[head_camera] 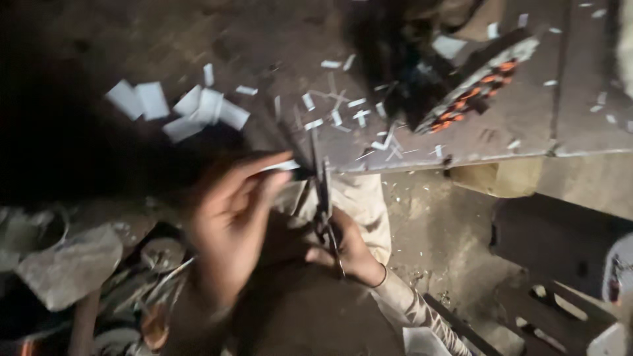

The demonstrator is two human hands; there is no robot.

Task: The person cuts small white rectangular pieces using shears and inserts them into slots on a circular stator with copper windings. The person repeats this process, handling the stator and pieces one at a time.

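My left hand (231, 217) pinches a thin white paper strip (280, 166) between thumb and fingers, just below the edge of a dark work board (461, 132). My right hand (349, 247) grips the handles of dark scissors (322, 191), whose blades point up toward the end of the strip. White cut paper rectangles (198, 109) lie in a loose pile on the board above my left hand. Small paper slivers (343, 112) are scattered across the middle of the board.
A dark object with orange pieces (471, 95) rests on the board at upper right. Light cloth (366, 198) lies under my hands. Cluttered grey scrap and round metal items (86, 264) sit at lower left. Dark blocks (560, 250) stand at lower right on the dusty floor.
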